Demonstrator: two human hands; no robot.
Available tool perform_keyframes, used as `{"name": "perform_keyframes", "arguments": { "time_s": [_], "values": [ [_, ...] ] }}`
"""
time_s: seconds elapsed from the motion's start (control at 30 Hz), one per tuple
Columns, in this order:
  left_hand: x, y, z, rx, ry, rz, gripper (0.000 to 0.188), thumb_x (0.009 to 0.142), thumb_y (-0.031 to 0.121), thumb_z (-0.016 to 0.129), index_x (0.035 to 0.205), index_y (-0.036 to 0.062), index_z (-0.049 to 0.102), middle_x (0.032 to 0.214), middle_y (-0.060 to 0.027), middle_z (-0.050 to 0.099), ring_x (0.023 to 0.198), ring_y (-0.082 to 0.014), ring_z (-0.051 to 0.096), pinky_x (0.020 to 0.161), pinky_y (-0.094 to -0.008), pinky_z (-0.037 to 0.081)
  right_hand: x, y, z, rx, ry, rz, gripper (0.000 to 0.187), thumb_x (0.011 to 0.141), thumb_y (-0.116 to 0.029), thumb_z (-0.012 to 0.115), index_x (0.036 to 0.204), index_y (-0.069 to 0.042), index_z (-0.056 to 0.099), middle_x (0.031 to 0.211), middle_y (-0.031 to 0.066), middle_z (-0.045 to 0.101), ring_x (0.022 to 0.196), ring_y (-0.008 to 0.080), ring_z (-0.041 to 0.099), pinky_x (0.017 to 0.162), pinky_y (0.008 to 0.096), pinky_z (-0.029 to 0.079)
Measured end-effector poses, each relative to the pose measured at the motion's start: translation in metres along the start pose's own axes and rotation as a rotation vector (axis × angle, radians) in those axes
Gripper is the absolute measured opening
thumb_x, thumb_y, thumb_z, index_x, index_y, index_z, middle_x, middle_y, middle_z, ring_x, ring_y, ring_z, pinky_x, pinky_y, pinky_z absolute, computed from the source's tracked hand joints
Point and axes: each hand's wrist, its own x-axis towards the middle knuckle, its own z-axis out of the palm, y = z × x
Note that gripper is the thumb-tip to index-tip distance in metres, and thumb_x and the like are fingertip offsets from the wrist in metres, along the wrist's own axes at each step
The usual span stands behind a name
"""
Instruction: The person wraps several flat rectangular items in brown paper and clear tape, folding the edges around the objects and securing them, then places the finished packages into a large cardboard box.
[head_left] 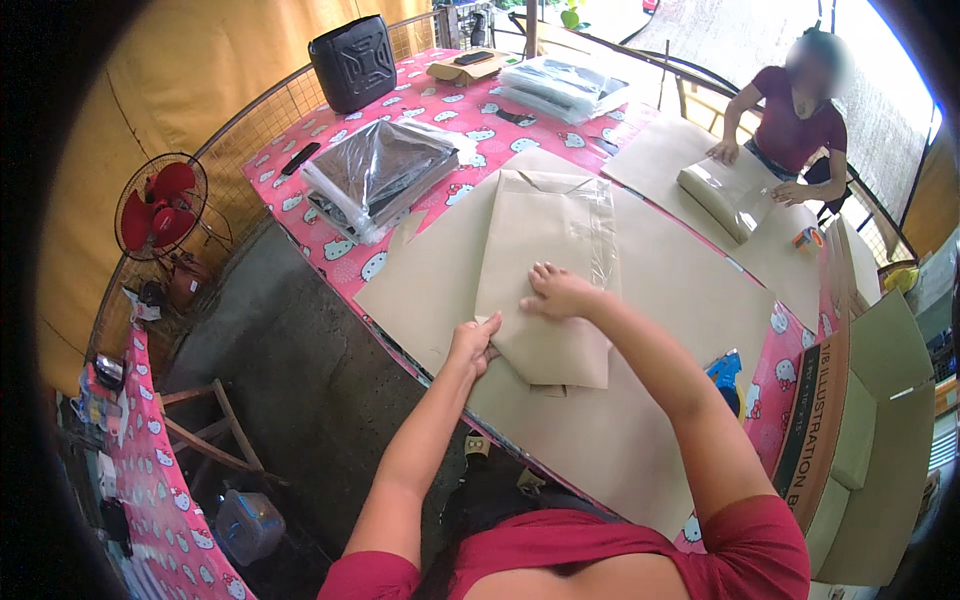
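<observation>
A brown paper-wrapped package (550, 235) lies in front of me on a large sheet of brown paper (430, 280). Clear tape runs down its right side, and its far end is folded over. The near end has paper folded in to a blunt point. My left hand (473, 345) grips the package's left near corner, thumb on top and fingers curled at the edge. On the middle of the package, my right hand (558, 293) lies with its fingers spread, pressing the paper. A blue tape dispenser (727, 375) sits to the right of my right forearm.
Plastic-wrapped flat stacks (380, 175) and clear packs (562, 88) lie on the pink patterned table (285, 205), near a black speaker (352, 62). Across from me a person (800, 115) handles another wrapped package (725, 195). An open cardboard box (860, 440) stands at right, a red fan (160, 208) at left.
</observation>
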Motion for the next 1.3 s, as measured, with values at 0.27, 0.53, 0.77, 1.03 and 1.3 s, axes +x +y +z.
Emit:
{"name": "perform_keyframes", "arguments": {
  "time_s": [0.27,0.53,0.77,1.03,1.3],
  "values": [
    [-0.095,-0.077,0.018,0.657,-0.094,-0.138,0.019,0.088,0.016,0.057,0.096,-0.0014,0.061,0.094,-0.0099,0.064,0.084,-0.0162,0.06,0.073,-0.0297,0.049,-0.003,-0.017,0.046,-0.081,0.173,0.057,0.081,0.091,-0.057,0.026,0.142,0.003,0.011,0.15,0.0199,0.007,0.14,0.0307,0.004,0.113,0.0443,0.006],
    [-0.031,0.03,0.05,1.104,0.003,0.885,0.033,0.091,0.025,0.046,0.108,-0.0003,0.059,0.102,-0.0155,0.061,0.098,-0.0246,0.055,0.088,-0.0447,0.039,0.0,-0.013,0.046,-0.114,0.228,-0.012,0.075,0.093,-0.053,0.028,0.14,0.004,0.019,0.149,0.0208,0.012,0.139,0.0311,0.009,0.113,0.0437,0.008],
    [0.031,-0.013,0.01,1.89,-0.055,1.323,0.055,0.093,0.04,0.037,0.136,0.0059,0.038,0.144,-0.0121,0.033,0.132,-0.0277,0.031,0.105,-0.055,0.018,-0.058,0.014,0.045,-0.182,0.294,-0.159,0.072,0.09,-0.049,0.041,0.138,0.002,0.027,0.146,0.0198,0.024,0.137,0.0317,0.021,0.111,0.0455,0.016],
    [0.019,0.022,0.015,1.846,-0.523,0.954,0.081,0.072,0.03,0.065,0.143,0.0184,0.028,0.151,-0.007,0.018,0.139,-0.0277,0.016,0.099,-0.0719,0.004,-0.068,0.02,0.035,-0.063,0.217,0.028,0.079,0.077,-0.045,0.061,0.141,-0.014,0.028,0.147,0.0088,0.027,0.136,0.0273,0.023,0.11,0.0469,0.019],
    [0.012,0.001,0.012,1.922,-0.118,0.986,0.074,0.069,0.012,0.064,0.137,0.031,0.04,0.146,-0.0009,0.031,0.132,-0.0421,0.027,0.096,-0.0712,0.018,-0.095,0.016,0.073,0.22,0.501,0.328,0.088,0.063,-0.032,0.076,0.139,-0.028,0.033,0.147,0.0045,0.027,0.136,0.0292,0.022,0.11,0.0491,0.022]
  ]
}}
